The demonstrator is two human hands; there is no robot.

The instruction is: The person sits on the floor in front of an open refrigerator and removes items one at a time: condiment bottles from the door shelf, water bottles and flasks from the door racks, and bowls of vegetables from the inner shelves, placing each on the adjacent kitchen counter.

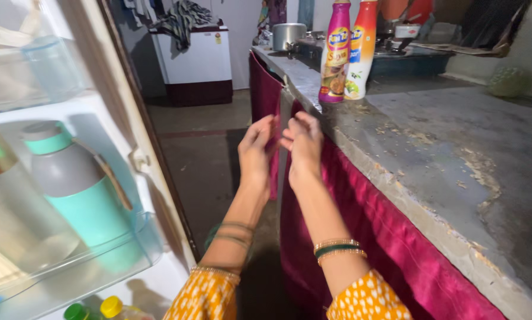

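Curtain: magenta curtain (390,237) hangs along the counter's front edge, and both hands are up at its top hem, right where one panel ends and a gap shows.
Left hand: left hand (257,148) is raised, fingers loosely curled and half open, fingertips against the hanging fold of cloth; whether it pinches the cloth, I cannot tell.
Right hand: right hand (304,142) sits just beside the left, nearly touching it, fingers bent in toward the hem at the counter lip; looks like a light pinch on the cloth edge, though the grip itself is hidden.
Step in hand: by the look of it, the hem is being fingered or adjusted at the gap, both hands working one small spot.
Next move calls for: a firm two-finger hold on the hem and a sideways pull along the counter edge, kept clear of the bottles.
Counter: grey stone counter (455,154) to the right of the hands, crumbs scattered over it.
Bottles: two tall bottles (347,50) stand just beyond the hands, near the edge.
Fridge door: open fridge door (70,118) to the left of the hands, a teal flask (76,184) in its shelf.
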